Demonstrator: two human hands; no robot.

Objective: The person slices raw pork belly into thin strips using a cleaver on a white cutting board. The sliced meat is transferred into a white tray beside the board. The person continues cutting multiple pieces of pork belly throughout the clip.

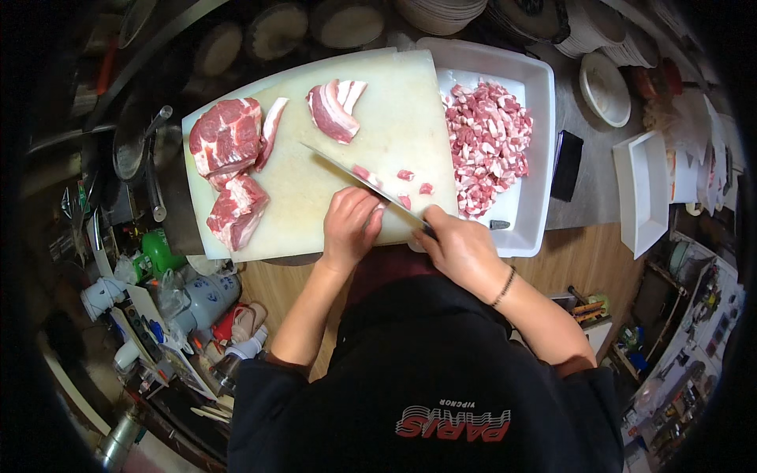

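Note:
My right hand [464, 251] grips the handle of a knife [361, 180], whose long blade points up and left over the white cutting board [295, 213]. Beside the blade, the curled fingers of my left hand [353, 224] rest on the board against a strip of raw meat [366, 175], largely hidden by blade and fingers. A few small cut pieces [426, 188] lie right of the blade. Sliced meat with white fat [332, 112] is farther back. At the board's left are large raw meat chunks [226, 137] and a narrow slice [272, 133].
A white plastic tub [535, 224] holding diced meat [489, 142] adjoins the board's right edge. A dark flat object [567, 165], a bowl [604, 88] and a white rectangular tray [641, 192] are farther right. Stacked dishes [443, 13] stand behind. Metal rods [155, 171] lie left.

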